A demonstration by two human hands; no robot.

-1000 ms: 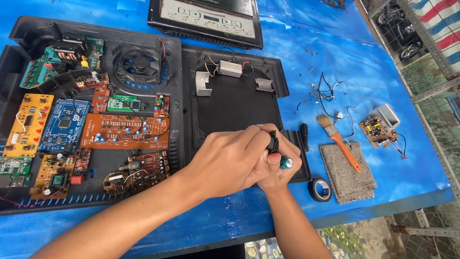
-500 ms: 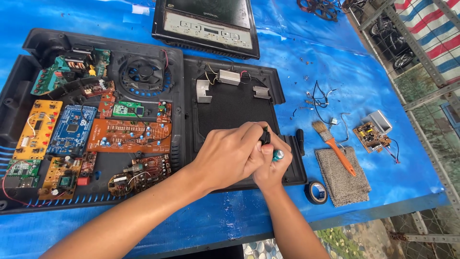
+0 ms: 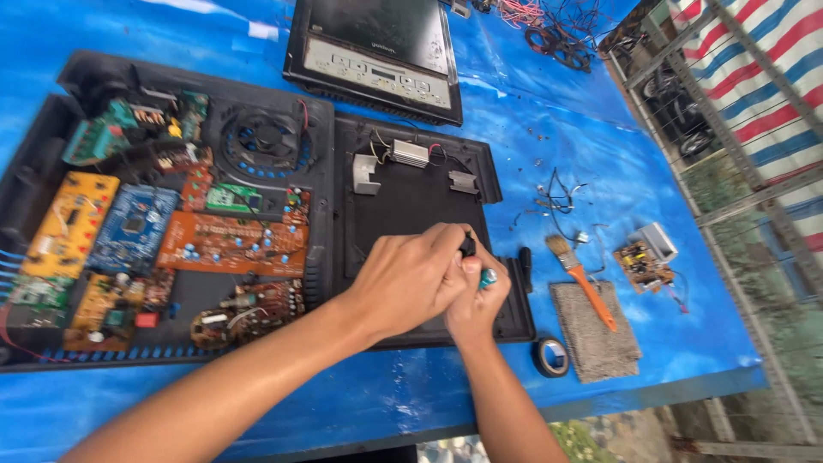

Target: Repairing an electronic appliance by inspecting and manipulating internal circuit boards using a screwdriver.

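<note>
Moved: both hands slid up a bit over the black tray [image 3: 411,206].
Left hand [image 3: 411,279]: curled shut on a small black part [image 3: 468,247].
Right hand [image 3: 476,300]: pinched on a little teal-tipped piece [image 3: 488,277], touching the left.
Nearby: brush [image 3: 581,280], tape roll [image 3: 552,356], grey cloth [image 3: 596,334].

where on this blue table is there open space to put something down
Bare blue sheet lies left of the panel unit, above the tray of circuit boards. Another strip runs along the near edge, below the tray. Right of the hands, it is crowded: brush, grey cloth, tape roll, small board.
</note>
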